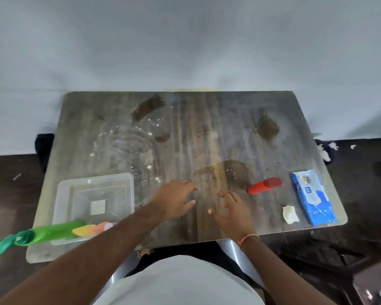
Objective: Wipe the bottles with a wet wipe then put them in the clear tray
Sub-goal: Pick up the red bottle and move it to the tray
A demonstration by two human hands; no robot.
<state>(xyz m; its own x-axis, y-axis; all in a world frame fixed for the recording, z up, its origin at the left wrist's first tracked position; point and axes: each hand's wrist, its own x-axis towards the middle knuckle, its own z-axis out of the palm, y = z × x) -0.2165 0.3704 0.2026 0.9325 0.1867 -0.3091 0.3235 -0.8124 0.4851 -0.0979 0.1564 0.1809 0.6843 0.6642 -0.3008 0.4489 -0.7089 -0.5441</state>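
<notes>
one bottle seemingly dealt with, one left. green bottle (51, 232) lying on its side across the near rim of the clear tray (128, 179), cap end poking out past the tray's near left corner, coloured label end reaching right along the near wall; blurred, so hard to say whether fully seated inside or just resting on the rim. red bottle (264, 186) lying on its side on the table (207, 119) at the right, apparently not yet wiped, well apart from the tray, just left of the blue wet wipe pack (312, 197). crumpled white wipe (290, 214) lying near the table's near edge, just left of the pack and nearer than the red bottle. both hands empty and spread over the middle of the table: left hand (174, 200) flat, fingers loosely extended, just right of the tray; right hand (233, 209) likewise open, fingers splayed, between the left hand and the red bottle. probably still to do: taking up the wipe, cleaning the red bottle, moving it across to the tray. red bottle short, smooth plastic, darker red ridged cap pointing right. tabletop stained and streaky, wet-looking patches in places.
</notes>
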